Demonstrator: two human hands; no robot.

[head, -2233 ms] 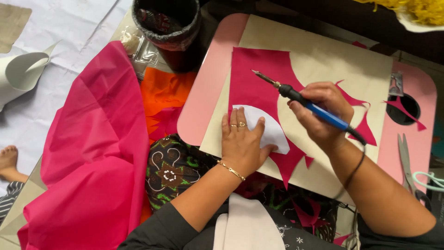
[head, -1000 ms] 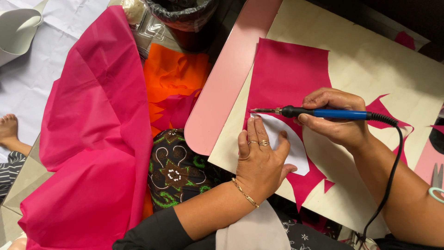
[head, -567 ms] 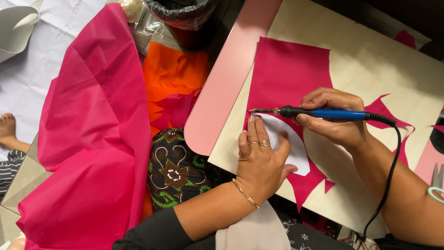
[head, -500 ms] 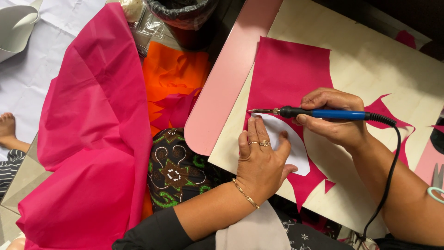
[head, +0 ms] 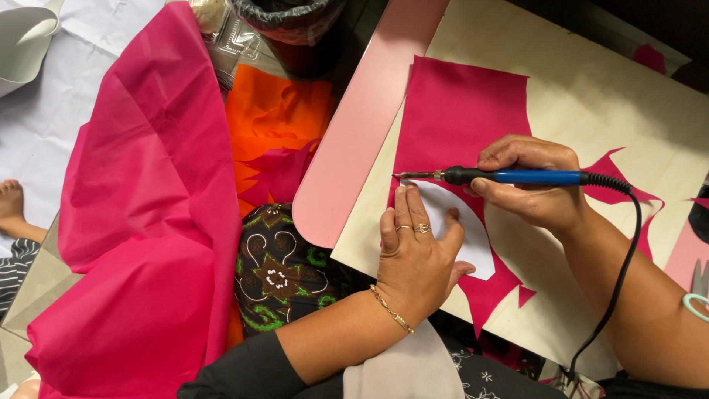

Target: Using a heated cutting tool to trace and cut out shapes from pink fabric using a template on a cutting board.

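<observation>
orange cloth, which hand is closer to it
Left. The left hand presses the white template near the board's inner edge, closer to the orange cloth. The right hand grips the blue tool farther away.

The single head camera looked steeply down from close above, the wooden board (head: 591, 96) at upper right of frame, pink fabric (head: 148, 222) filling the left.

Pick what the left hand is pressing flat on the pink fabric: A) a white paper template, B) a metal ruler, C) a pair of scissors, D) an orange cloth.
A: the left hand lies flat on a white paper template on the pink fabric, while the right hand holds the blue-handled corded tool with its tip at the template's edge.
</observation>
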